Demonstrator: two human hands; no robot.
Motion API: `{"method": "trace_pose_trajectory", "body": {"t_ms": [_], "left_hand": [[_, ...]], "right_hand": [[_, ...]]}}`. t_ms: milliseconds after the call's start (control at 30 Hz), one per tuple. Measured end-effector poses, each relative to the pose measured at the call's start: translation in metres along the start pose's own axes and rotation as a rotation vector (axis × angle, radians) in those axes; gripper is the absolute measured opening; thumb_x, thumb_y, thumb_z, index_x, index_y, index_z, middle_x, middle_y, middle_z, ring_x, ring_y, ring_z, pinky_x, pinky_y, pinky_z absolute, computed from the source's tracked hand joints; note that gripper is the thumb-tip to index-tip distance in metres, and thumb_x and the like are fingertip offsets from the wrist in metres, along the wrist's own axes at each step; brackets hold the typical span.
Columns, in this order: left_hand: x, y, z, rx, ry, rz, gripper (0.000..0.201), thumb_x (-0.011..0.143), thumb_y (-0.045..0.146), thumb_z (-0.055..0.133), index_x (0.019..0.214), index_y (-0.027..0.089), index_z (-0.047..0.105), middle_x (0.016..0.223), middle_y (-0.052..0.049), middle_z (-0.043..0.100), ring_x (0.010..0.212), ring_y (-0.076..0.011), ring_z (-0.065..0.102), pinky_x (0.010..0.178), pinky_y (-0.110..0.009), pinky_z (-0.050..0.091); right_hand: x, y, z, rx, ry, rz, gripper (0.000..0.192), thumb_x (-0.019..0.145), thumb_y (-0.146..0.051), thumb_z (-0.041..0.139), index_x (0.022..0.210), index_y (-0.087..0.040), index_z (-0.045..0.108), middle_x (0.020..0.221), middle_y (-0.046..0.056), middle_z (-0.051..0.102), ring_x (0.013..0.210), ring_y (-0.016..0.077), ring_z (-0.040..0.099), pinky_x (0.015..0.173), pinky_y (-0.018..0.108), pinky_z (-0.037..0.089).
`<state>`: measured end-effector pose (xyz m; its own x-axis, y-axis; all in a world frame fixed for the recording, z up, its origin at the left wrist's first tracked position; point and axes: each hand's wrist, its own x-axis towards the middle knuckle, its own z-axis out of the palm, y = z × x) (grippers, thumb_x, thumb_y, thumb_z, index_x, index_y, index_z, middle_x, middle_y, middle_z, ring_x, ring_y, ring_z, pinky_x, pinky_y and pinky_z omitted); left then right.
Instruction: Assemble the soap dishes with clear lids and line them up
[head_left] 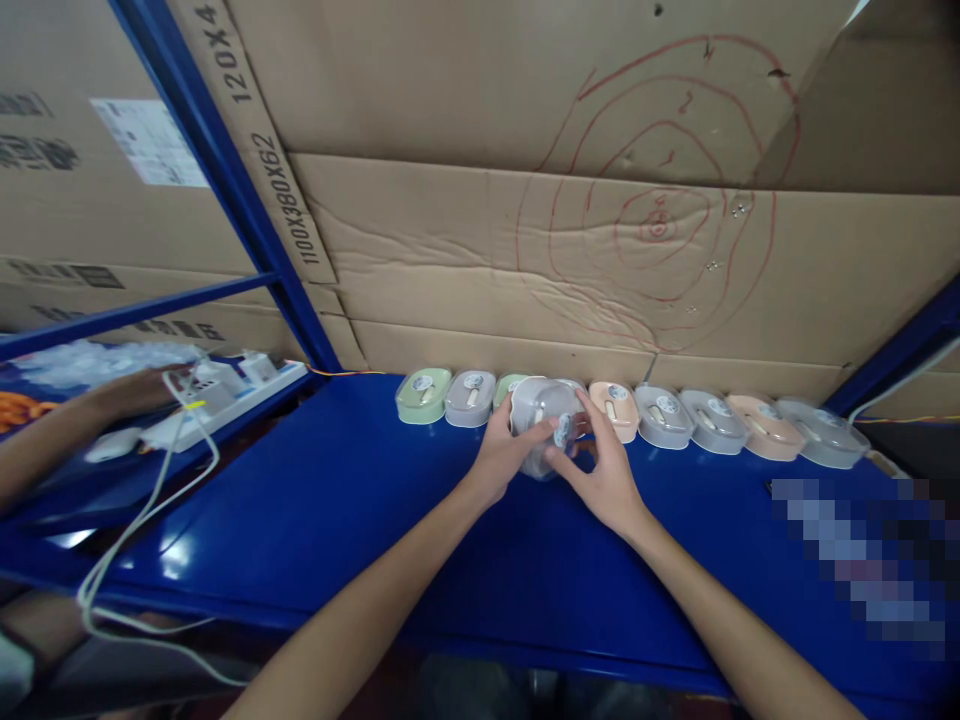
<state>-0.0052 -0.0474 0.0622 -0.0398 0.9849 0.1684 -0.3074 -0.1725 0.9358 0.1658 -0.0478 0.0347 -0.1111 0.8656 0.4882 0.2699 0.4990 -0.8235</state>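
Both my hands meet at the middle of the blue table (337, 500). They hold a small grey container with a clear lid (541, 420), tilted up off the table. My left hand (504, 455) grips its left side with the thumb on the lid. My right hand (604, 470) holds its right side, thumb near a small round sticker on the lid. Behind it runs a row of like containers against the cardboard: green (424, 395), grey (470, 398), peach (613, 408), and more grey (663, 415) and peach (765, 425) ones to the right.
Cardboard sheets (525, 250) with red drawn circles form the back wall. A blue rack post (225, 170) stands at left. Another person's arm (67, 430) reaches over a white power strip (217, 395) with a trailing white cable (150, 500). A blurred patch lies at right.
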Motion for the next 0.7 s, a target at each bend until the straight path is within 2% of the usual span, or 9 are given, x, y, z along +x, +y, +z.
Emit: {"method": "trace_pose_trajectory", "body": {"t_ms": [133, 233, 333, 533, 700], "left_hand": [[0.006, 0.005, -0.006, -0.157, 0.048, -0.074, 0.055, 0.074, 0.048, 0.093, 0.116, 0.020, 0.073, 0.106, -0.007, 0.081, 0.101, -0.0290, 0.076, 0.087, -0.037, 0.059], [0.008, 0.004, -0.009, -0.221, 0.047, -0.108, 0.050, 0.075, 0.050, 0.090, 0.111, 0.020, 0.075, 0.101, -0.007, 0.080, 0.103, -0.0318, 0.076, 0.086, -0.038, 0.059], [0.011, 0.002, -0.012, -0.207, 0.019, -0.104, 0.048, 0.077, 0.052, 0.092, 0.107, 0.018, 0.075, 0.099, -0.008, 0.080, 0.103, -0.0319, 0.076, 0.087, -0.038, 0.058], [0.017, 0.000, -0.018, -0.131, -0.138, -0.128, 0.062, 0.075, 0.043, 0.101, 0.125, 0.017, 0.075, 0.116, -0.013, 0.082, 0.106, -0.0302, 0.078, 0.093, -0.039, 0.058], [0.020, -0.003, -0.022, -0.098, -0.203, -0.108, 0.065, 0.078, 0.040, 0.100, 0.132, 0.017, 0.074, 0.112, -0.013, 0.084, 0.097, -0.0268, 0.079, 0.088, -0.037, 0.057]], "right_hand": [[0.009, 0.005, -0.003, 0.327, 0.040, 0.222, 0.071, 0.086, -0.062, 0.087, 0.145, -0.028, 0.066, 0.120, 0.008, 0.071, 0.101, 0.0251, 0.070, 0.093, 0.044, 0.063], [0.011, 0.003, -0.005, 0.517, -0.108, 0.379, 0.055, 0.081, -0.064, 0.091, 0.118, -0.025, 0.076, 0.109, 0.006, 0.078, 0.102, 0.0266, 0.075, 0.093, 0.043, 0.064], [0.009, 0.000, -0.004, 0.641, -0.217, 0.426, 0.048, 0.083, -0.065, 0.090, 0.103, -0.023, 0.076, 0.104, 0.008, 0.081, 0.100, 0.0284, 0.077, 0.090, 0.043, 0.065], [0.011, 0.004, -0.004, 0.636, -0.021, 0.426, 0.050, 0.078, -0.065, 0.095, 0.083, -0.022, 0.070, 0.085, 0.002, 0.075, 0.080, 0.0204, 0.071, 0.080, 0.036, 0.063], [0.011, 0.001, -0.003, 0.588, 0.029, 0.381, 0.049, 0.079, -0.065, 0.095, 0.087, -0.022, 0.073, 0.084, 0.002, 0.075, 0.079, 0.0192, 0.069, 0.076, 0.034, 0.062]]}}
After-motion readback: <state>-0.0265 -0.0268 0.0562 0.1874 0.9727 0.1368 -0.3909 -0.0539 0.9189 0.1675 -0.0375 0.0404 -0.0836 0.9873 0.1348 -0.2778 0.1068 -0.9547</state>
